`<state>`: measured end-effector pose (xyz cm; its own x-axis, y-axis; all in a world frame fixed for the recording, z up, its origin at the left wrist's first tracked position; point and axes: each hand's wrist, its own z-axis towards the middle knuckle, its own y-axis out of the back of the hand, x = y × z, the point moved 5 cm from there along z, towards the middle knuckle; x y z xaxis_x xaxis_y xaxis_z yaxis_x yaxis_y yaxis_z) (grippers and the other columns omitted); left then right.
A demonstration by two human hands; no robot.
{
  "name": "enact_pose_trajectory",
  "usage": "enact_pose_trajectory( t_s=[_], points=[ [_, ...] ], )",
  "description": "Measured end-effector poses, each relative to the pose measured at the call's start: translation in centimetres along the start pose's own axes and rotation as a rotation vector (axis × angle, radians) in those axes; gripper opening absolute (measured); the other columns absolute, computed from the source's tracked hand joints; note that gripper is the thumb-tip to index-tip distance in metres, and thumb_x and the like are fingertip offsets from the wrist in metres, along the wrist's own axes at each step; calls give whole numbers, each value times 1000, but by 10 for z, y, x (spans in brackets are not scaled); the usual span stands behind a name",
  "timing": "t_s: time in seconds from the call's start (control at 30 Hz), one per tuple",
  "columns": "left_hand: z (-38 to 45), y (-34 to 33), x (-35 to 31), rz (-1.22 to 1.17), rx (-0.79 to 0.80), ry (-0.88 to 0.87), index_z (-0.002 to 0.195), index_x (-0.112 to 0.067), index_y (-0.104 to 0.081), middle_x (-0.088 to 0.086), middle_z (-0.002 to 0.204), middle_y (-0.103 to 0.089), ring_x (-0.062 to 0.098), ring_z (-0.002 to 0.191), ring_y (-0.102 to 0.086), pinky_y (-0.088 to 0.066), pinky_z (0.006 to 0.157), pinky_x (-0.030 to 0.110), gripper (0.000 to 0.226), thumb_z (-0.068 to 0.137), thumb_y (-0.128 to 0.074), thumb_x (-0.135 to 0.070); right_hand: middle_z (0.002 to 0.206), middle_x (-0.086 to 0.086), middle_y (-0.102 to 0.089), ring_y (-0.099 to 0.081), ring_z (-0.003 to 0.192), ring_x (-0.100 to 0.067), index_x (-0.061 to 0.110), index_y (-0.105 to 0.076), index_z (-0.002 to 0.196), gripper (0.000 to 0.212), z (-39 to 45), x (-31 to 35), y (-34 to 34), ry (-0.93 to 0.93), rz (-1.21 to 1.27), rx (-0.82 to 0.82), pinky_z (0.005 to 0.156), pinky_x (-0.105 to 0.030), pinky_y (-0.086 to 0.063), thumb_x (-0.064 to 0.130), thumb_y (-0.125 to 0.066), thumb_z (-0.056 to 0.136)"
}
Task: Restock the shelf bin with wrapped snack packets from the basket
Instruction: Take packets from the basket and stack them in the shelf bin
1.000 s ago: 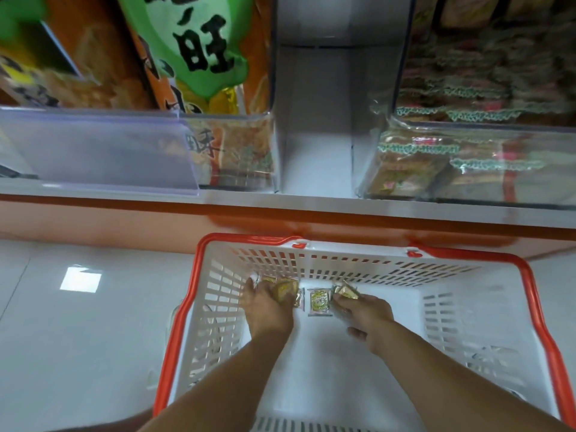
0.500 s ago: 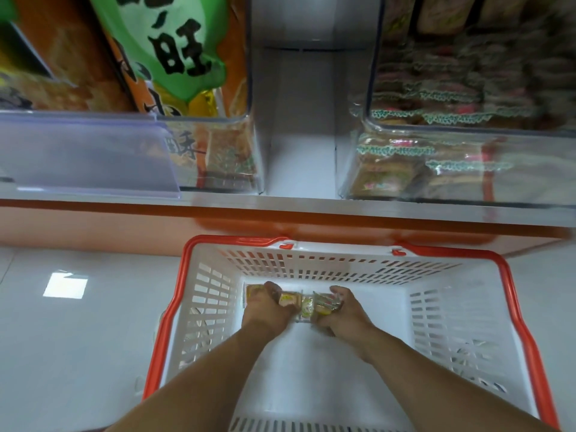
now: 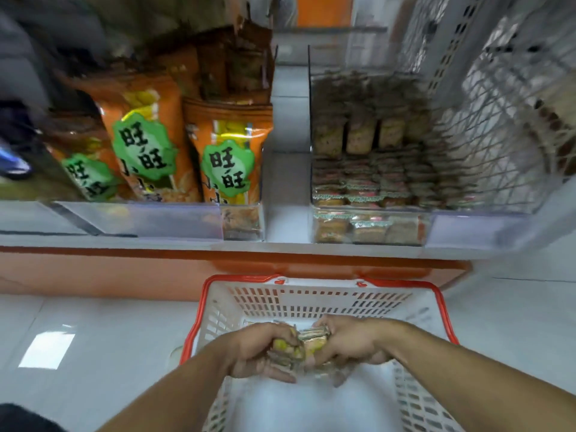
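White tiled floor (image 3: 93, 347) spreads out to the left of the fingers, with a bright square of reflected light on it. Shelf (image 3: 280, 244), pale with an orange band along its front edge, runs across the view well above and beyond the hands. On it, up and to the left of the fingers: a clear bin (image 3: 140, 219) holding big orange snack bags (image 3: 227, 157) with green labels, standing upright, some leaning. Up and to the right of the fingers: a second clear bin (image 3: 467, 222), stocked with rows of small wrapped packets (image 3: 367, 188); blurred, wrappers hard to read. A bare strip of shelf lies between the two bins. Wire mesh panel (image 3: 514, 104) at far right, behind that bin.

Basket (image 3: 311, 280), white plastic with slotted walls and a red rim, sits on the floor just below the shelf front; both hands are over its inside.

Left hand (image 3: 258, 350) and right hand (image 3: 352, 344) are brought close together, knuckles up. Fingers (image 3: 277, 377) of both are curled around a shared bunch of yellow-and-silver snack packets (image 3: 311, 338), which is squeezed between the two palms, above the basket floor. Packet edges poke out above and between the fingertips. Exact count of packets cannot be told; motion blur.
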<state>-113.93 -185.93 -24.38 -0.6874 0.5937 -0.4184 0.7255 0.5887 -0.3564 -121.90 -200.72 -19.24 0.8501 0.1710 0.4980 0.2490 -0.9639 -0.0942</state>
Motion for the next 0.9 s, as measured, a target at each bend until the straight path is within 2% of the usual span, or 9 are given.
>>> enact_pose_trajectory(
  t_s=[0.1,0.2,0.27,0.4,0.53,0.6,0.7,0.83,0.9],
  points=[
    [-45,-31,-45,66,125,-79,112,-11,-71,18,109,-72,28,94,-74,-64,76,43,45,67,-70,-10,98,-20,-62,-63,86,-27,-6,-56,123,45,-67,50,-2,83,-247,-65,91,-51,-58,7,-77,85],
    [-95,-63,-89,70,175,-225,107,-18,-80,16,106,-74,26,91,-75,-64,71,40,37,74,-63,-9,99,-11,-73,-72,85,-21,14,-60,110,38,-142,91,7,266,-389,-303,81,-40,-60,10,-82,80],
    [-127,-81,-113,-22,229,-307,111,-11,-79,18,109,-74,27,90,-76,-65,70,43,39,75,-64,-7,94,-4,-77,-72,78,-17,21,-65,108,38,-189,112,12,465,-290,-380,68,-32,-61,12,-86,77],
    [-189,-110,-157,-59,211,-506,113,-15,-77,19,124,-70,29,100,-73,-65,67,39,44,72,-66,-4,92,-5,-75,-62,68,-14,17,-59,121,67,-245,125,19,704,8,-403,58,-25,-50,23,-90,61],
    [-221,-128,-167,35,150,-593,124,-17,-73,14,128,-71,21,100,-73,-63,68,36,36,88,-70,-21,110,-14,-75,-69,90,-20,9,-64,118,62,-255,124,26,837,276,-376,72,-30,-55,12,-93,64],
    [-221,-134,-162,47,103,-607,121,-21,-75,10,122,-74,17,90,-74,-62,67,34,34,89,-73,-33,111,-15,-75,-70,93,-21,12,-69,117,52,-256,124,26,879,279,-357,72,-27,-56,11,-90,70],
    [-212,-144,-160,38,56,-598,112,-29,-80,2,112,-79,14,86,-77,-60,67,31,42,75,-75,-48,112,-12,-75,-72,94,-20,18,-72,118,44,-258,122,31,898,237,-397,74,-26,-56,14,-85,75],
    [-203,-146,-167,-9,18,-591,103,-29,-83,-12,99,-79,11,79,-78,-60,67,30,32,75,-76,-44,116,-4,-74,-72,96,-23,41,-56,138,69,-262,119,44,914,156,-520,71,-27,-57,15,-81,80],
    [-201,-146,-169,-34,21,-597,101,-29,-83,-13,98,-80,7,80,-77,-60,65,29,27,78,-74,-41,118,0,-73,-71,94,-21,49,-53,138,68,-264,121,44,948,55,-551,71,-29,-57,23,-81,82]
  ],
)
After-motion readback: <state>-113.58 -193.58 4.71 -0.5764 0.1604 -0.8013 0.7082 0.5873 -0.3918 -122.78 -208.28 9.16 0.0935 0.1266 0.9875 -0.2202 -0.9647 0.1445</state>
